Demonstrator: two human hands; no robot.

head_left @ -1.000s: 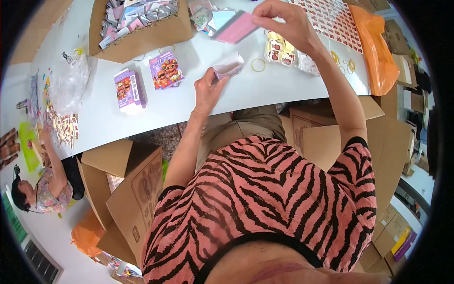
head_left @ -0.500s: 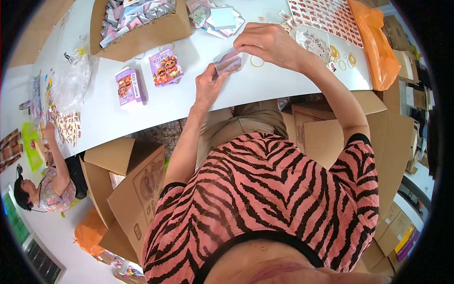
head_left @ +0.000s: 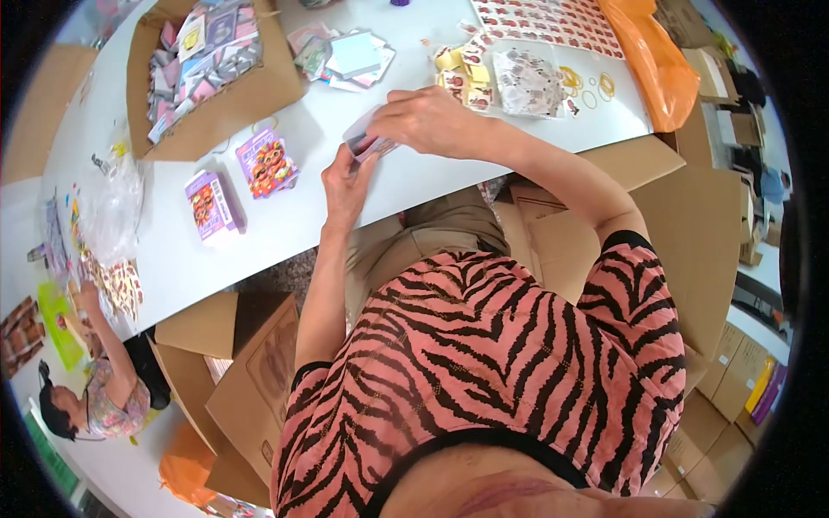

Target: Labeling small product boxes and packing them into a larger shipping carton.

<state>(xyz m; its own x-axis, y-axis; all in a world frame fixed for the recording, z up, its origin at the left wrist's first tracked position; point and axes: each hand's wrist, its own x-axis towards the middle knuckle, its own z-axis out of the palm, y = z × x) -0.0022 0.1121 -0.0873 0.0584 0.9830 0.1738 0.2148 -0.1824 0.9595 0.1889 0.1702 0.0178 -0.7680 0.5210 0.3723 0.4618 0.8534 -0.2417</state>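
Note:
In my left hand (head_left: 345,188), the thumb and fingers pinch a small purple-and-grey carton (head_left: 359,145) by its near side. My right hand (head_left: 432,123) is at the carton's upper right end, fingers curled over the edge; its fingertips are partly hidden, and I cannot tell what, if anything, they grip. Left of my hands lies a stack of purple printed cartons (head_left: 266,164) with cartoon figures. Beside it rests a single folded-up purple carton (head_left: 207,204).
A cardboard box (head_left: 211,129) full of small grey and pink pieces stands at the back left. Pale cards (head_left: 355,55), bagged stickers (head_left: 527,82), yellow rubber bands (head_left: 606,85) and an orange bag (head_left: 661,69) lie on the white table (head_left: 294,226). Another person (head_left: 108,393) works at far left.
The whole view has shifted, so the table things appear further left. My right hand's fingers have come down over the carton's end, closer to my left hand.

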